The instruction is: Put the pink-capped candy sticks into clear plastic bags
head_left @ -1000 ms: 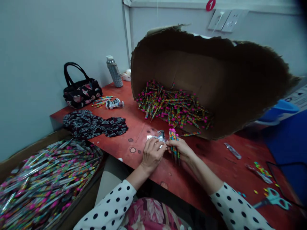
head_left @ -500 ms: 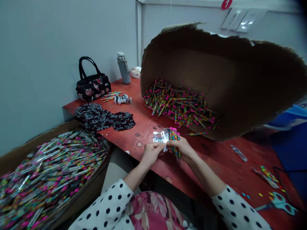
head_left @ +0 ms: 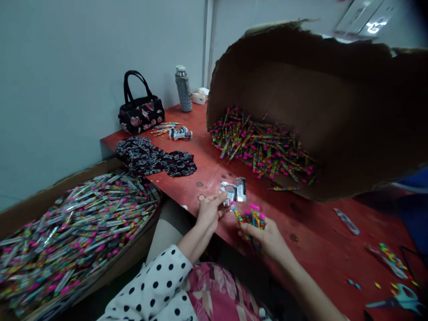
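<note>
My left hand pinches a small shiny printed plastic wrapper over the red table's front edge. In my right hand is a bunch of multicoloured segmented pencils with pink ends up. One single pencil leans out from that bunch, its pink end close to the wrapper and the left fingertips. Whether it touches the wrapper I cannot tell. Beyond the hands, a big cardboard box lies on its side with many loose pencils inside.
At lower left stands a carton full of pencils in clear sleeves. On the table are a dark patterned cloth, a floral handbag, a bottle, scissors, a clear sleeve and loose coloured pieces.
My right hand has drawn away from the left, down and to the right, with the bunch. One pencil now stands apart from it. The view has shifted slightly.
</note>
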Motion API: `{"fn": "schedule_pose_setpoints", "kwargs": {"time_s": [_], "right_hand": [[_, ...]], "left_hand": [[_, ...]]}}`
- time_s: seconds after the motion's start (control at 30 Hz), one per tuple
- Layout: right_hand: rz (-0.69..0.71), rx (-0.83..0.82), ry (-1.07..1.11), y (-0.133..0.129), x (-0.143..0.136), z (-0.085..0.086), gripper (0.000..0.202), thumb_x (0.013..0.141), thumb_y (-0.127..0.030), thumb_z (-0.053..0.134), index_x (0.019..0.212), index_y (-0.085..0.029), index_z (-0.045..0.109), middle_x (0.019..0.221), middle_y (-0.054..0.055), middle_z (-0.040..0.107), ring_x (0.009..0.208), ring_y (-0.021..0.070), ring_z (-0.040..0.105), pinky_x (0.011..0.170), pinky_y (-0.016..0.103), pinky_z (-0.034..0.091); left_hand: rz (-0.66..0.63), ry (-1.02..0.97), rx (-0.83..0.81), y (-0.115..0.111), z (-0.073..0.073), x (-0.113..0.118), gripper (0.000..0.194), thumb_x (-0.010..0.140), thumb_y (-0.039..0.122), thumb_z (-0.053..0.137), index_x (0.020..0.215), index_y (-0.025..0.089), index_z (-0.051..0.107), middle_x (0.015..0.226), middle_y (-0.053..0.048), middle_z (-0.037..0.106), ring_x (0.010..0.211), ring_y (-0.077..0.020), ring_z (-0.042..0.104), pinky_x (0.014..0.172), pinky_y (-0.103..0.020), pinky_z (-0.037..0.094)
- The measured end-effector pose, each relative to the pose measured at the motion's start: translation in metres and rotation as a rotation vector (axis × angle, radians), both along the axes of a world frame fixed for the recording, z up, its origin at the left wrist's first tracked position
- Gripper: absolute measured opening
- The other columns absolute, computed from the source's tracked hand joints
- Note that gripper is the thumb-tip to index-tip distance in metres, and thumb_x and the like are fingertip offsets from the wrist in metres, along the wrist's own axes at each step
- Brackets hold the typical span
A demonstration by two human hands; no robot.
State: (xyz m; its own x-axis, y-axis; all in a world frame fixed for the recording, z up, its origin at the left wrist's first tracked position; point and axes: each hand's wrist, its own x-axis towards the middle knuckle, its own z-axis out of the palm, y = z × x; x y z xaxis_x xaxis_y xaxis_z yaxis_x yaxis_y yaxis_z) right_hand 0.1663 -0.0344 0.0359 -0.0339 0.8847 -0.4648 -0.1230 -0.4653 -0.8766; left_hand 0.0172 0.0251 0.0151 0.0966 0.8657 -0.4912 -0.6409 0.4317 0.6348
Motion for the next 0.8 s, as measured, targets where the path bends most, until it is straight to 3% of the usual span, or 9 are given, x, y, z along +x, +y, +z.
{"fn": "schedule_pose_setpoints", "kwargs": {"time_s": [0.17,0.37,0.63,0.8], "right_hand": [[-0.028,-0.027,0.019,-0.016,-0.006,-0.01,0.039,0.056,-0.037,0.079,0.085,-0.017,0.063,0.07,0.005,0.068,0.059,0.019,0.063,0.058,0.029,0.049],[-0.074,-0.033,0.058,-0.014,-0.009,-0.01,0.039,0.058,-0.037,0.078,0.086,-0.014,0.063,0.071,0.006,0.069,0.057,0.0179,0.063,0.056,0.028,0.049],[-0.191,0.002,0.129,-0.013,-0.009,-0.008,0.04,0.059,-0.033,0.078,0.091,-0.014,0.061,0.072,0.005,0.069,0.056,0.0168,0.063,0.057,0.028,0.05],[-0.233,0.037,0.144,-0.007,-0.011,-0.004,0.039,0.059,-0.032,0.078,0.09,-0.015,0.061,0.07,0.004,0.068,0.054,0.0154,0.062,0.055,0.026,0.05]], "left_hand": [[0.038,-0.054,-0.013,0.002,-0.002,0.006,0.025,0.058,0.028,0.077,0.064,0.012,0.059,0.059,-0.001,0.061,0.054,-0.0101,0.058,0.051,-0.021,0.051],[0.029,-0.089,-0.007,-0.002,0.0,0.011,0.027,0.057,0.03,0.077,0.067,0.012,0.059,0.063,-0.002,0.063,0.054,-0.0094,0.057,0.052,-0.021,0.049],[0.018,0.026,0.094,-0.018,0.011,0.022,0.028,0.057,0.03,0.077,0.07,0.011,0.06,0.062,0.001,0.059,0.054,-0.0088,0.055,0.054,-0.021,0.047],[-0.132,0.076,0.137,-0.03,0.003,0.028,0.028,0.061,0.033,0.074,0.073,0.011,0.062,0.06,0.0,0.059,0.046,-0.0073,0.05,0.044,-0.019,0.039]]}}
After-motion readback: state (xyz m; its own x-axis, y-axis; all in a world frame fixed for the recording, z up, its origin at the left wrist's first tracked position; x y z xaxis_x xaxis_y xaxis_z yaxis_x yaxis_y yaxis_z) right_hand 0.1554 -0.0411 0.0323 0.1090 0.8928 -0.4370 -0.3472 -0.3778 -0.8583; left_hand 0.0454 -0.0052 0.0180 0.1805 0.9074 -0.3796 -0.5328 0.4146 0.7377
